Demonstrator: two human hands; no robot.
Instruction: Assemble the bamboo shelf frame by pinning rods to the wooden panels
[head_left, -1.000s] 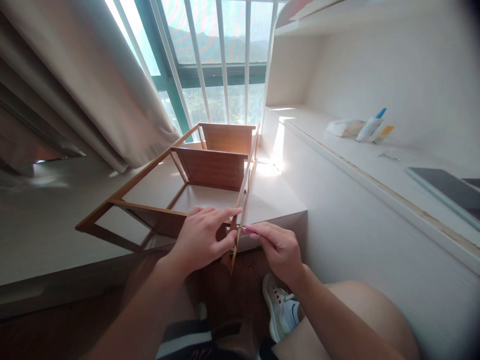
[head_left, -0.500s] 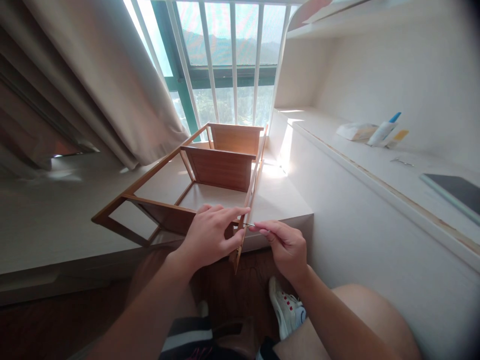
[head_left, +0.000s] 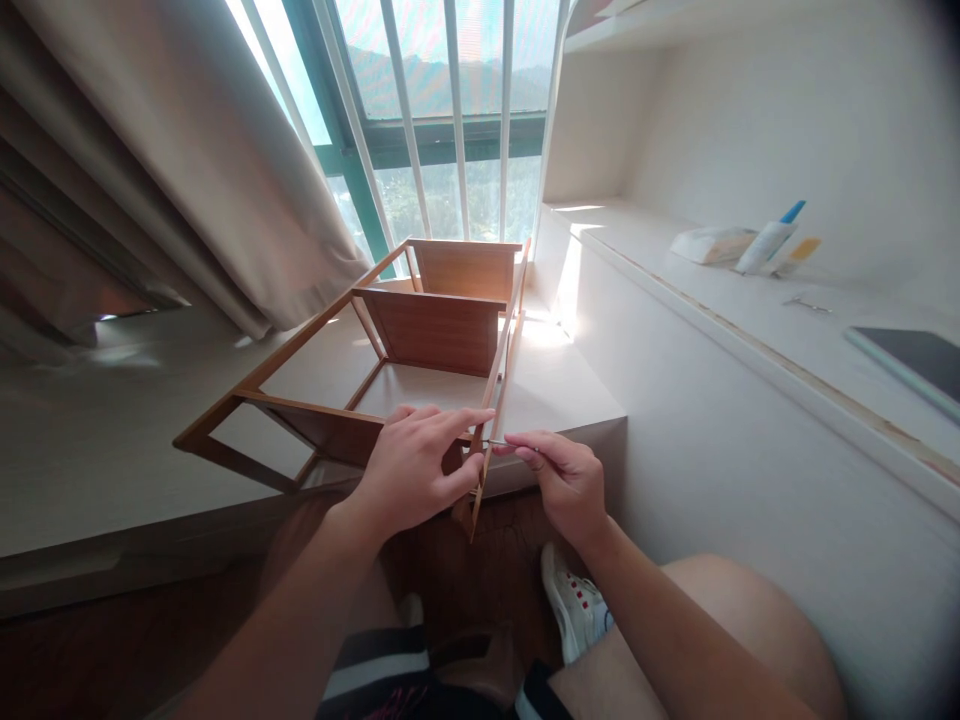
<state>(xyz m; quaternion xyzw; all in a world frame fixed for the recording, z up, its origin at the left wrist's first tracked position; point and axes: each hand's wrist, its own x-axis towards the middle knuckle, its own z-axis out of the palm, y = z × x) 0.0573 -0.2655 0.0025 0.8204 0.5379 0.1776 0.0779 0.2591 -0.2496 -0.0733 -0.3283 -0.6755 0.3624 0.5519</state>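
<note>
r fingers (head_left: 517, 438) a tad shifted, pinched on tool (head_left: 496, 442) at wood rack (head_left: 435, 335) btwn spread l fingers (head_left: 466, 416)

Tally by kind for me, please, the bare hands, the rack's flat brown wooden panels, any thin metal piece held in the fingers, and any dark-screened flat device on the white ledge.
Bare hands: 2 (left hand, right hand)
Flat brown wooden panels: 3 (far panel, middle panel, near panel)
Thin metal piece in the right fingers: 1
Dark-screened flat device: 1
Total: 7
</note>
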